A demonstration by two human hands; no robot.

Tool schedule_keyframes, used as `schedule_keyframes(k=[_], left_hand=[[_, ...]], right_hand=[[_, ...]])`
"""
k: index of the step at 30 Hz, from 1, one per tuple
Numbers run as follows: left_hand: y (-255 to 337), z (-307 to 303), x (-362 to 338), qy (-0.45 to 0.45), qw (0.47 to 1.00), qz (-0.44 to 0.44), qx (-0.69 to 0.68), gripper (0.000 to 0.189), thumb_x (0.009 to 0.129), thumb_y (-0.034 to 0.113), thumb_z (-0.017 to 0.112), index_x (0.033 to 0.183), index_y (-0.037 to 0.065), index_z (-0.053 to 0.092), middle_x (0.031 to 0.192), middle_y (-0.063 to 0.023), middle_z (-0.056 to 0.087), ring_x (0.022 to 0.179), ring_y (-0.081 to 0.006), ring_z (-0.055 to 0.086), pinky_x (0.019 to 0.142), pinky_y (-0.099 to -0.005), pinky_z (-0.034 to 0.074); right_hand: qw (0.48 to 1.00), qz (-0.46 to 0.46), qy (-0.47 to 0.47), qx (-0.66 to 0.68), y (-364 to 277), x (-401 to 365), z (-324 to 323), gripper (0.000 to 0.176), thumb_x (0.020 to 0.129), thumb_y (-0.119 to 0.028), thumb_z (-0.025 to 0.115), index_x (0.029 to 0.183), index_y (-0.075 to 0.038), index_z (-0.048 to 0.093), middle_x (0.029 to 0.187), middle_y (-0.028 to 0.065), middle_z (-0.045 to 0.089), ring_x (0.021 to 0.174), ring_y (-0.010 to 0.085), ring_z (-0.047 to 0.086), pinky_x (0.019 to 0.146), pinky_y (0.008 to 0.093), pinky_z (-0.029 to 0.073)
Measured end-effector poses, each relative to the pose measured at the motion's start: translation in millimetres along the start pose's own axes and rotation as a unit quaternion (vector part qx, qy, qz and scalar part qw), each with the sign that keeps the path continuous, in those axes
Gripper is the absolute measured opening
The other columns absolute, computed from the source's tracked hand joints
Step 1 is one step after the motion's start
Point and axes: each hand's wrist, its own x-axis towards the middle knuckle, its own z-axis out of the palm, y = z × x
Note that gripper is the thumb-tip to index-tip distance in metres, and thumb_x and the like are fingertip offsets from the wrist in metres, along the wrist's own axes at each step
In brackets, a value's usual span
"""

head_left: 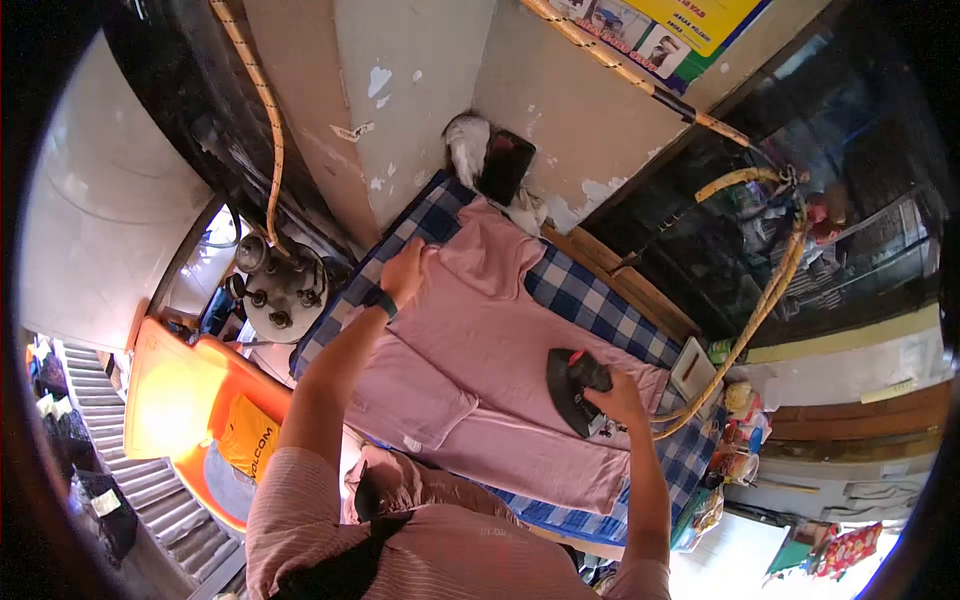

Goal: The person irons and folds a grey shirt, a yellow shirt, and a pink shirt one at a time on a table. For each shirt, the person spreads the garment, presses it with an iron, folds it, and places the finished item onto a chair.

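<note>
A pink shirt [480, 330] lies spread over a blue-and-white checked cloth [590, 280] on the ironing surface. My right hand [622, 398] grips the handle of a dark steam iron [572, 392], whose soleplate rests on the shirt's right part. From the iron's rear a cord or hose in yellowish wrapping [740, 345] runs up to the right. At the shirt's upper left edge, my left hand [403, 272] has its fingers closed on the fabric, though the fingertips are partly hidden. A dark band sits on the left wrist.
A metal tank with valves [285, 295] stands left of the ironing surface, with a hose rising from it. Below it is an orange plastic chair [190, 400]. A black phone-like object [505, 165] leans at the back corner. Bottles and packets [740, 440] crowd the right side.
</note>
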Motion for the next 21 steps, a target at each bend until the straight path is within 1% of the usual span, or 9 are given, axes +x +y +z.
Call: schedule_keyframes(k=[2,4,6,9,11,13,15,17,21], left_hand=[[2,-4,7,-0.007,0.999,-0.032,0.014,0.025,0.095,0.034,0.05,0.088,0.01,0.052,0.083,-0.011,0.062,0.062,-0.0356,0.061,0.053,-0.0446,0.049],[-11,0,6,0.054,0.995,0.057,0.056,0.029,0.095,0.037,0.049,0.088,0.009,0.05,0.08,-0.0094,0.061,0.054,-0.0353,0.058,0.046,-0.0429,0.048],[-7,-1,10,0.055,0.995,0.044,0.075,0.03,0.095,0.039,0.05,0.089,0.009,0.05,0.079,-0.0102,0.059,0.056,-0.0335,0.06,0.047,-0.0422,0.048],[-18,-9,8,0.044,0.997,0.052,0.036,0.026,0.095,0.035,0.049,0.089,0.01,0.05,0.08,-0.01,0.06,0.065,-0.0315,0.062,0.054,-0.0425,0.05],[-24,-29,-3,0.05,0.999,0.002,-0.015,0.02,0.095,0.028,0.048,0.089,0.009,0.051,0.082,-0.0099,0.06,0.074,-0.0311,0.063,0.062,-0.044,0.05],[-55,-33,-47,0.135,0.979,0.067,0.136,0.016,0.094,0.022,0.047,0.091,0.007,0.051,0.086,-0.0118,0.061,0.082,-0.0329,0.06,0.07,-0.0441,0.048],[-27,-82,-82,0.013,0.977,-0.197,0.085,0.015,0.093,0.021,0.047,0.092,0.007,0.051,0.09,-0.0128,0.061,0.086,-0.0325,0.059,0.072,-0.0424,0.047],[-40,-88,-130,0.055,0.978,-0.153,0.132,0.021,0.094,0.026,0.048,0.096,0.005,0.05,0.086,-0.0157,0.06,0.084,-0.0356,0.058,0.074,-0.0471,0.045],[-73,-92,-158,0.047,0.973,-0.179,0.138,0.022,0.094,0.026,0.048,0.095,0.004,0.053,0.087,-0.0166,0.06,0.083,-0.0359,0.057,0.073,-0.0467,0.045]], right_hand=[[0.995,-0.054,-0.072,-0.032,-27,0,10,0.053,0.063,-0.03,0.078,0.105,0.001,0.064,0.094,0.0187,0.068,0.091,0.0325,0.066,0.079,0.038,0.051],[0.985,-0.142,-0.094,-0.022,-61,9,28,0.059,0.064,-0.037,0.077,0.111,-0.004,0.064,0.09,0.0214,0.068,0.086,0.0381,0.065,0.08,0.0437,0.052],[0.976,-0.185,-0.101,-0.06,-110,18,43,0.057,0.066,-0.039,0.074,0.11,-0.005,0.065,0.091,0.0227,0.067,0.085,0.0395,0.065,0.079,0.0453,0.052],[0.969,-0.206,-0.125,-0.061,-173,47,81,0.052,0.067,-0.039,0.071,0.104,-0.003,0.066,0.09,0.0245,0.066,0.085,0.0402,0.064,0.078,0.0462,0.052],[0.968,-0.208,-0.123,-0.067,-219,67,98,0.049,0.068,-0.038,0.07,0.1,-0.001,0.066,0.09,0.0254,0.066,0.086,0.0409,0.064,0.079,0.0465,0.051],[0.972,-0.205,-0.097,-0.058,-254,87,117,0.048,0.07,-0.038,0.069,0.096,0.002,0.065,0.091,0.0265,0.065,0.087,0.0413,0.064,0.079,0.0467,0.051],[0.98,-0.182,-0.073,-0.04,-283,106,127,0.048,0.071,-0.038,0.068,0.094,0.004,0.065,0.093,0.0273,0.065,0.088,0.0414,0.064,0.079,0.047,0.052],[0.984,-0.171,-0.054,-0.023,-298,121,136,0.048,0.072,-0.038,0.067,0.093,0.005,0.065,0.094,0.0274,0.065,0.089,0.0415,0.064,0.079,0.0473,0.052],[0.99,-0.139,-0.015,-0.027,-290,124,141,0.05,0.072,-0.038,0.068,0.094,0.006,0.065,0.094,0.0275,0.065,0.09,0.042,0.064,0.08,0.0476,0.052]])
